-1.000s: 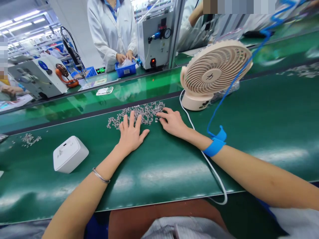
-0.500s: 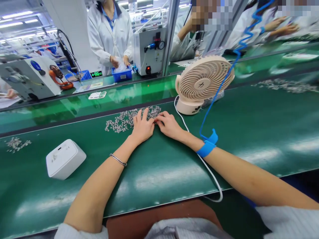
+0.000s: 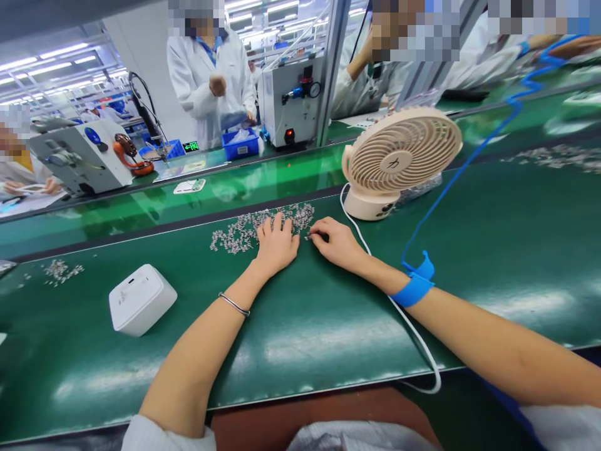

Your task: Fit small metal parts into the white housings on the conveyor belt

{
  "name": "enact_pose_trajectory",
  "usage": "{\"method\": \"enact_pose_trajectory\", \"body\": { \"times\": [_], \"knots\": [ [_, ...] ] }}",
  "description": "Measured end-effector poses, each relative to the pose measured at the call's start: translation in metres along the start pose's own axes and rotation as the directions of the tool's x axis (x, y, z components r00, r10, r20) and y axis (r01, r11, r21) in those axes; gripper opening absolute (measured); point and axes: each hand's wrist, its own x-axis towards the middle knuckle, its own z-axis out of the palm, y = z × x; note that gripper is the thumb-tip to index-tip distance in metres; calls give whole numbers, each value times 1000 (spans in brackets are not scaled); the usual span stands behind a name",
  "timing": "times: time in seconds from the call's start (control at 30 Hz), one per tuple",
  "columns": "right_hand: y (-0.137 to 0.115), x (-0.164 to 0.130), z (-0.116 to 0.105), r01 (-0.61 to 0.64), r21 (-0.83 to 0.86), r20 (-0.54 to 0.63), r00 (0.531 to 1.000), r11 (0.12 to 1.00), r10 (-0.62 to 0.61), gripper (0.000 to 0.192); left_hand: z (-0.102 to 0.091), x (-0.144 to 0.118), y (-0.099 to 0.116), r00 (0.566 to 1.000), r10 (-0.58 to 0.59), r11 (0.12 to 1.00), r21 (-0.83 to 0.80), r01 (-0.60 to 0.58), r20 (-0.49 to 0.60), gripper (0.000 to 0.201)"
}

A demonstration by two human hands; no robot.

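A pile of small metallic parts (image 3: 235,235) is spread on the green work surface (image 3: 300,326) in front of me. My left hand (image 3: 278,245) rests at the pile's near side, fingers spread over the parts. Just to its right, my right hand (image 3: 337,243) has thumb and index finger pinched on a small metal part (image 3: 308,237), too tiny to identify. A gap separates the two hands. On my right wrist sits a blue wrist strap (image 3: 416,285) with a coiled cord, and on my left a metal bangle (image 3: 234,304).
A beige fan (image 3: 399,156) stands right of my hands, its white cable (image 3: 413,332) passing under my right forearm. At left are a white box-like device (image 3: 142,300) and a smaller heap of parts (image 3: 62,272). Across the line, a person in a white coat (image 3: 211,88) stands behind a blue bin (image 3: 241,145).
My right hand has drawn away from my left, opening a gap between them. The left fingers have spread. The person opposite has raised one hand from the blue bin. The view has shifted slightly.
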Motion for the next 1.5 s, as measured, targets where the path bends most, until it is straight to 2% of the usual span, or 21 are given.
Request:
{"method": "enact_pose_trajectory", "body": {
  "times": [0.17, 0.27, 0.33, 0.5, 0.67, 0.9, 1.03, 1.17, 1.27, 1.5],
  "knots": [
    [-3, 2, -1, 23, -74, 92, 996, 997, -17, 16, 1, 1, -1, 1000, 7, 1000, -5, -7, 30, 44],
    [-6, 2, -3, 23, -99, 102, 995, 995, -13, 13, 0, 1, -1, 999, 7, 1000, -4, -7, 44, 45],
    [-6, 1, -3, 22, -82, 67, 998, 996, -17, 12, -1, 0, -1, 998, 10, 1000, -3, -10, 58, 45],
    [-4, -1, -3, 48, -5, -105, 993, 999, -48, 11, -1, 1, -1, 995, 26, 1000, -8, -25, 93, 45],
    [-4, -2, -4, 38, -26, -162, 986, 999, -42, 14, -2, 1, 0, 996, 15, 1000, -12, -13, 90, 46],
    [-10, -4, -9, -87, -35, -151, 985, 996, 81, 15, -2, 1, 0, 996, 9, 1000, -19, -8, 84, 45],
    [-12, -5, -9, -175, -54, -86, 982, 983, 170, 17, -1, 1, 0, 997, 6, 1000, -23, -4, 80, 43],
    [-12, -5, -9, -101, 61, -25, 994, 993, 103, 12, 0, 1, 0, 996, 9, 1000, -28, -6, 84, 43],
    [-11, -5, -8, -50, 123, -46, 997, 991, 56, 13, 0, 1, 0, 996, 11, 999, -31, -9, 85, 42],
    [-7, -6, -5, -68, 109, -86, 993, 992, 77, 8, -1, 1, 0, 996, 16, 999, -32, -13, 92, 41]
  ]
}}
